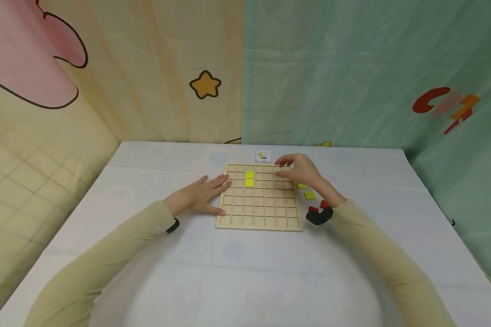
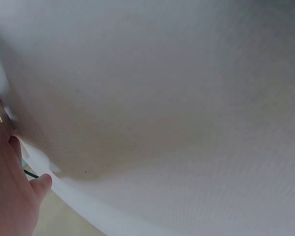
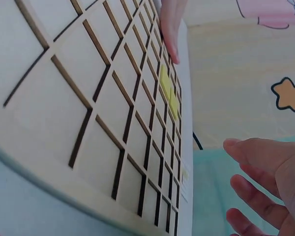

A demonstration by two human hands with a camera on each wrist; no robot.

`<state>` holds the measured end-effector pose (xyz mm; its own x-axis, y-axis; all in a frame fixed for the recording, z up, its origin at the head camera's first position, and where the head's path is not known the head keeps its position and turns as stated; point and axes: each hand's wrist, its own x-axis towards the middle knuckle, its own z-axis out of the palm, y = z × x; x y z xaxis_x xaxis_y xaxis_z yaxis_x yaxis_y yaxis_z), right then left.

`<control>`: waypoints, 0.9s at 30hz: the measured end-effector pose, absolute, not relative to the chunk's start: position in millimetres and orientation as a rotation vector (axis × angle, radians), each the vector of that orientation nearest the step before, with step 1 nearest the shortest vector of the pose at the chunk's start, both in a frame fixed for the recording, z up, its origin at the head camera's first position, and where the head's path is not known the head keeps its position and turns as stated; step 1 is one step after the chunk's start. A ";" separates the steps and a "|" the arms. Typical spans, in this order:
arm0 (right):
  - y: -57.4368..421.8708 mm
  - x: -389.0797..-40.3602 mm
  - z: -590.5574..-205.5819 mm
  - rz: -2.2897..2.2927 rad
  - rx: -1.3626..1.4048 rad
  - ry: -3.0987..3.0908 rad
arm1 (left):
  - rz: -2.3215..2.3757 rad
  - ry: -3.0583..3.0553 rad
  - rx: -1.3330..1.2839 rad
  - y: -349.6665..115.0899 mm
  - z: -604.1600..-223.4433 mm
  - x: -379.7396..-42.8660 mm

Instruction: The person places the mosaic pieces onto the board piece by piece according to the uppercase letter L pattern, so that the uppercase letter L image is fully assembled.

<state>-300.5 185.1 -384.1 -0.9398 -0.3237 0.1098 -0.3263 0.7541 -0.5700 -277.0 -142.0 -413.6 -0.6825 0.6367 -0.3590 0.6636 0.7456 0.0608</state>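
Observation:
A wooden grid board lies on the table, with two yellow square tiles side by side in its upper left part. My left hand rests with spread fingers along the board's left edge, the thumb lower down on it. Over the board's upper right corner is my right hand, its thumb and fingers bent and apart. In the right wrist view nothing sits between the right fingers. The left wrist view catches only part of the left hand beside pale cloth.
A small printed grid card lies just behind the board. Loose yellow tiles and red tiles lie to its right, partly covered by my right arm. Patterned curtains hang behind the white-covered table.

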 end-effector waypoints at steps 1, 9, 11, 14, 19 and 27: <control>189.9 -300.0 -382.0 0.948 0.534 -2.936 | -0.103 2.586 1.002 -141.9 -412.8 -276.9; 226.7 -295.6 -381.3 0.900 0.465 -2.917 | -0.097 2.581 1.007 -141.8 -409.4 -276.0; 234.9 -294.3 -384.1 0.904 0.450 -2.911 | -0.097 2.580 1.013 -142.3 -410.1 -275.7; 244.9 -291.8 -388.4 0.918 0.434 -2.902 | -0.089 2.579 1.016 -143.6 -412.0 -275.3; 255.6 -286.4 -394.9 0.934 0.403 -2.883 | -0.083 2.585 1.018 -145.2 -412.1 -275.2; 263.9 -280.8 -411.7 0.952 0.337 -2.953 | -0.047 2.577 1.009 -143.1 -412.1 -275.8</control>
<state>-280.8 263.9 -411.7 -0.9765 -0.1980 0.0850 -0.2103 0.7906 -0.5751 -275.8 -143.1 -412.1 -0.6743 0.6493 -0.3518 0.6618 0.7427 0.1022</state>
